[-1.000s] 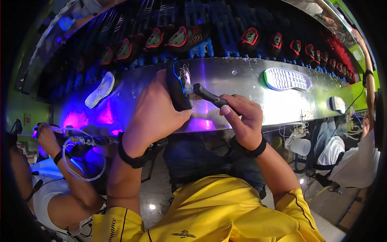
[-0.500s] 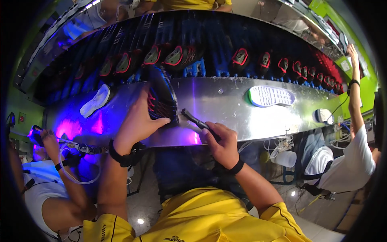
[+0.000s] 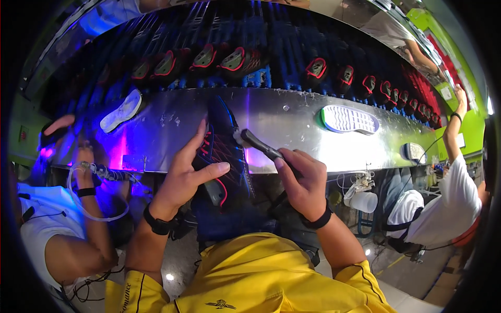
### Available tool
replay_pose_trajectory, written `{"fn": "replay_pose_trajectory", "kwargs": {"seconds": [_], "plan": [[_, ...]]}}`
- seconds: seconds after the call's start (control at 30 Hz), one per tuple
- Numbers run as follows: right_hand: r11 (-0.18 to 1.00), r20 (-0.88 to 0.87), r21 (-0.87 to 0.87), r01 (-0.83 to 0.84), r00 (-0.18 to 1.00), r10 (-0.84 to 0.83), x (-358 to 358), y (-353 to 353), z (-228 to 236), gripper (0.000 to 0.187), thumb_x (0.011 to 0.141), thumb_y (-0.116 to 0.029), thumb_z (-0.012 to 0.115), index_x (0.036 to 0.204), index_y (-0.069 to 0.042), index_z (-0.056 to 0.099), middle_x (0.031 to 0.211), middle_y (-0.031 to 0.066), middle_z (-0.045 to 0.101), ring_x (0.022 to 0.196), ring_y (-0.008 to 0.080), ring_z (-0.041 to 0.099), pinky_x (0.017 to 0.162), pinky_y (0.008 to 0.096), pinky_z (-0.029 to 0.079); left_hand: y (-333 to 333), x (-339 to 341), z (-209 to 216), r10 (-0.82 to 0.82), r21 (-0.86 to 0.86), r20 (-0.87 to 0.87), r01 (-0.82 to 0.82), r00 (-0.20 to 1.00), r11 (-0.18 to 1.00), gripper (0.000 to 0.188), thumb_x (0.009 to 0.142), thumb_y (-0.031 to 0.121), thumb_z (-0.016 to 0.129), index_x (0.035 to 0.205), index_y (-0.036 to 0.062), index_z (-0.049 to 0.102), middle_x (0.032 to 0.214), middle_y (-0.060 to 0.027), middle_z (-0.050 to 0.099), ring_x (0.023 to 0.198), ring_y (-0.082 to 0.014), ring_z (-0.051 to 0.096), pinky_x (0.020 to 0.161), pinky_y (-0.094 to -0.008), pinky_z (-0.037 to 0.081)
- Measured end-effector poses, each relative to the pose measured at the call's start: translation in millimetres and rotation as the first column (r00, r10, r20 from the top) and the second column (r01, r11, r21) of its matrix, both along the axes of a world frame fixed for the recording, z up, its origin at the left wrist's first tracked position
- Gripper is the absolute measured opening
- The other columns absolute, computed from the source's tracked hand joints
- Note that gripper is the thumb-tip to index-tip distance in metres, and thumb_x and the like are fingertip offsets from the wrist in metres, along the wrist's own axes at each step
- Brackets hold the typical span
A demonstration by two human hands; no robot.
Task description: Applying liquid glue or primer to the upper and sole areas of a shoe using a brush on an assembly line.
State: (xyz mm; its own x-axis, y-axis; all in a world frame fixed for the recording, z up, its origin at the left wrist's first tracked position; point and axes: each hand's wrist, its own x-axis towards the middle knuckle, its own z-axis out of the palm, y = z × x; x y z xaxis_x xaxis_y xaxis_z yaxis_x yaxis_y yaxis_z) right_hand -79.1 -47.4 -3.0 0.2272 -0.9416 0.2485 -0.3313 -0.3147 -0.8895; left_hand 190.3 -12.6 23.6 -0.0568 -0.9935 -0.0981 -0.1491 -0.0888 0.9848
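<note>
My left hand grips a black shoe upper with red laces and a red-rimmed collar, its toe pointing away from me. The thumb lies across its side, and the other fingers are partly hidden. My right hand is closed round the dark handle of a small brush. Its pale tip meets the blue-marked lower edge of the upper. On the metal bench beyond, a white sole lies to the left and another white sole with a green end to the right.
Behind the metal bench runs a dark conveyor rack carrying several black shoe uppers with red collars. A further sole lies at the far right. Co-workers sit on both sides, one arm at left, another at right.
The shoe upper has come nearer to me and turned so its collar shows. The brush, apart from it before, now touches its edge. A left co-worker's hand has moved.
</note>
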Motion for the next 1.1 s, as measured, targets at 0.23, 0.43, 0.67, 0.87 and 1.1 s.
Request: {"fn": "replay_pose_trajectory", "kwargs": {"seconds": [0.23, 0.43, 0.67, 0.87, 1.1], "plan": [[0.997, -0.062, -0.056, 0.051, 0.997, -0.054, -6.9, -1.0, 14.1, 0.019, 0.098, -0.009, 0.075, 0.113, 0.002, 0.077, 0.078, 0.018, 0.066, 0.058, 0.0307, 0.062, 0.056, 0.037, 0.046, 8.7, 0.5, 1.4, -0.081, -0.007, 0.107, 0.082, 0.991, 0.997, 0.107, 0.09, 0.024, 0.089, 0.167, -0.0143, 0.025, 0.176, -0.0249, 0.032, 0.166, -0.0269, 0.023, 0.134, -0.0392, 0.015], [0.999, 0.005, -0.003, -0.033, 0.999, 0.033, -16.8, 4.1, 13.7, 0.019, 0.098, -0.01, 0.076, 0.112, 0.003, 0.078, 0.079, 0.0167, 0.068, 0.059, 0.0257, 0.062, 0.057, 0.0346, 0.046, 3.6, -3.6, 9.4, -0.022, 0.064, -0.047, 0.025, 0.999, 0.998, 0.105, 0.09, 0.023, 0.087, 0.167, -0.0142, 0.026, 0.175, -0.024, 0.034, 0.165, -0.0264, 0.026, 0.134, -0.0387, 0.016], [0.979, 0.022, 0.096, -0.178, 0.984, 0.176, -35.8, 10.0, 17.7, 0.02, 0.097, -0.009, 0.077, 0.111, 0.006, 0.078, 0.079, 0.017, 0.069, 0.065, 0.0249, 0.064, 0.063, 0.0345, 0.048, -7.5, -1.9, 13.2, 0.002, 0.082, -0.158, 0.011, 0.987, 0.997, 0.097, 0.093, 0.014, 0.082, 0.169, -0.0104, 0.027, 0.17, -0.0169, 0.044, 0.155, -0.02, 0.042, 0.13, -0.0348, 0.027], [0.936, 0.077, 0.277, -0.216, 0.976, 0.202, -50.0, 12.7, 32.8, 0.021, 0.096, -0.008, 0.076, 0.111, 0.007, 0.078, 0.079, 0.0176, 0.07, 0.066, 0.0256, 0.064, 0.066, 0.0344, 0.049, -17.8, -6.2, 23.9, 0.096, 0.162, -0.306, -0.048, 0.947, 0.986, 0.088, 0.097, 0.009, 0.076, 0.171, -0.0045, 0.029, 0.156, -0.0122, 0.058, 0.134, -0.0157, 0.061, 0.113, -0.0302, 0.05], [0.972, -0.075, 0.114, -0.205, 0.974, 0.214, -61.4, 2.5, 51.1, 0.02, 0.095, -0.007, 0.077, 0.109, 0.006, 0.077, 0.075, 0.0147, 0.065, 0.06, 0.0233, 0.06, 0.058, 0.034, 0.045, -30.5, -16.7, 35.0, 0.247, 0.32, -0.302, -0.146, 0.921, 0.936, 0.065, 0.101, 0.016, 0.073, 0.161, 0.0051, 0.05, 0.122, -0.0028, 0.074, 0.101, -0.0082, 0.073, 0.081, -0.0246, 0.061]]}}
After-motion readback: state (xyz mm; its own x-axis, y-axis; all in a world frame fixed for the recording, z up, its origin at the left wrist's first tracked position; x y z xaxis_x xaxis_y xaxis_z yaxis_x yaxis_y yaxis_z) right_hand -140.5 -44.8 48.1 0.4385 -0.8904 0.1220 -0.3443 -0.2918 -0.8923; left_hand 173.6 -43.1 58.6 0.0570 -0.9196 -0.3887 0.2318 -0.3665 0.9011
